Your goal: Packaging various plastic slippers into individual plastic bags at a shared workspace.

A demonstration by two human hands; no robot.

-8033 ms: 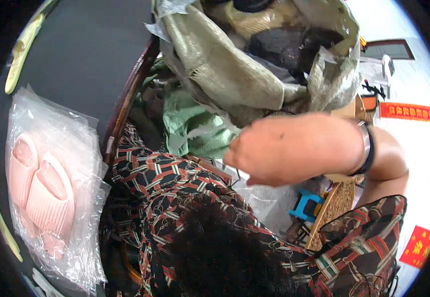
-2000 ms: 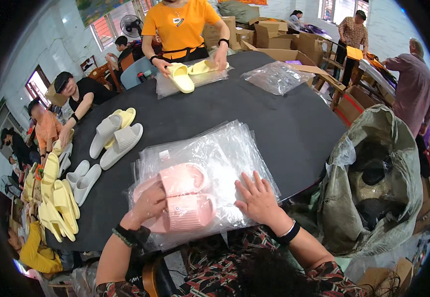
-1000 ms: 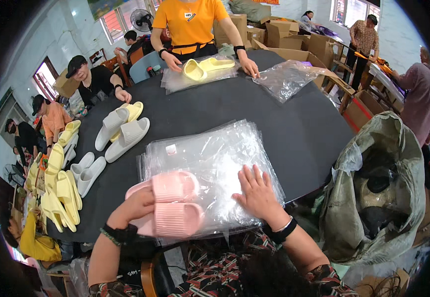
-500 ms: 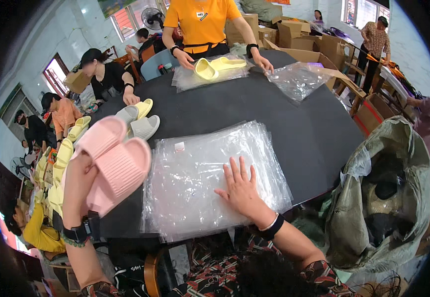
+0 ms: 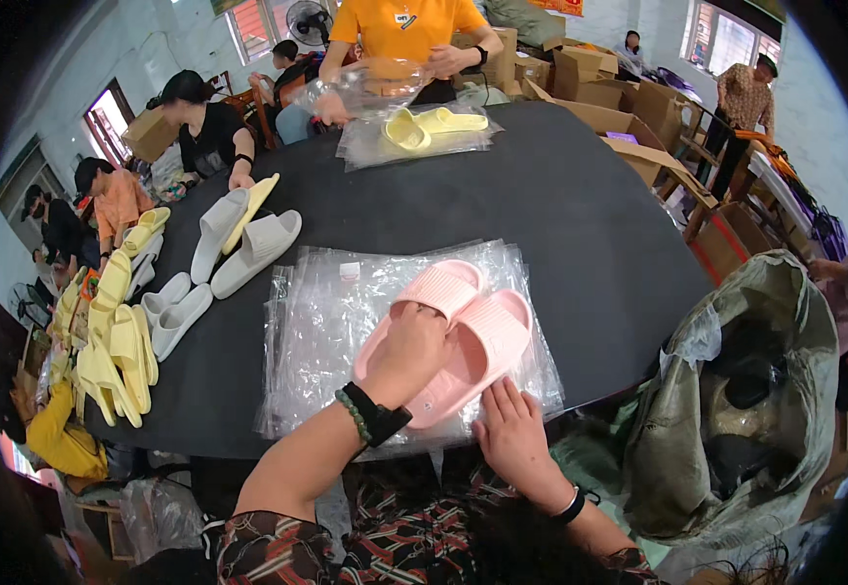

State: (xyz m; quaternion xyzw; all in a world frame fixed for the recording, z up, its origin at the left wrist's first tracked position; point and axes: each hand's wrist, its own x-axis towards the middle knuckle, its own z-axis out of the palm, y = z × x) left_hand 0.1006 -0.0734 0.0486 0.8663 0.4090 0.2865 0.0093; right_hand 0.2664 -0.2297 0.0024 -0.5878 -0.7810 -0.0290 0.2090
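Note:
A pair of pink slippers (image 5: pixel 487 336) lies on the stack of clear plastic bags (image 5: pixel 321 331) in front of me, toes pointing away. My left hand (image 5: pixel 409 351) grips the pair, its fingers tucked in at the strap of the left slipper, so the fingertips are hidden. Beside the heel of the right slipper, my right hand (image 5: pixel 519 439) rests with fingers stretched out on the near edge of the bags. It holds nothing.
Grey slippers (image 5: pixel 258 255) and yellow slippers (image 5: pixel 112 366) line the left side of the black table (image 5: pixel 619 292). Across it, a person in orange (image 5: pixel 399 34) handles a clear bag (image 5: pixel 365 86) above yellow slippers (image 5: pixel 433 127). A large sack (image 5: pixel 658 458) stands at right.
My left hand has brought the pink slippers from the left onto the bags. My right hand has drawn back toward the near edge. The person opposite has lifted a bag.

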